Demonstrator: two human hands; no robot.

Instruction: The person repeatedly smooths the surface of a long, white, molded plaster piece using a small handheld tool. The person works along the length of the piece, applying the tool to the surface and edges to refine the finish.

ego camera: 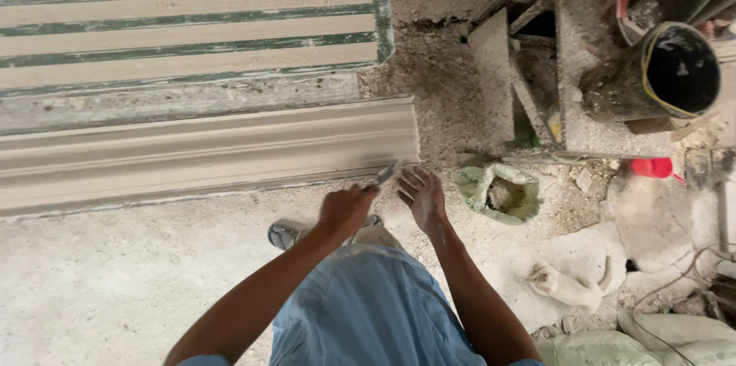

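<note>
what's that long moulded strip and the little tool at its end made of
The long moulded strip looks like cast plaster or cement: matte beige-grey, smooth stepped profile, crumbs of the same stuff along its edge. The tool in the left hand seems to be metal, thin and grey with a dull glint, though it is too small to tell for sure.

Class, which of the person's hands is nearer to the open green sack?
Right. The right hand hovers open just left of the green sack; the left hand, gripping a small tool, lies farther left.

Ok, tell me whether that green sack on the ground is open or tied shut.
Open. The green sack has its mouth rolled down, and pale powdery material shows inside. It sits just beyond the right hand.
</note>
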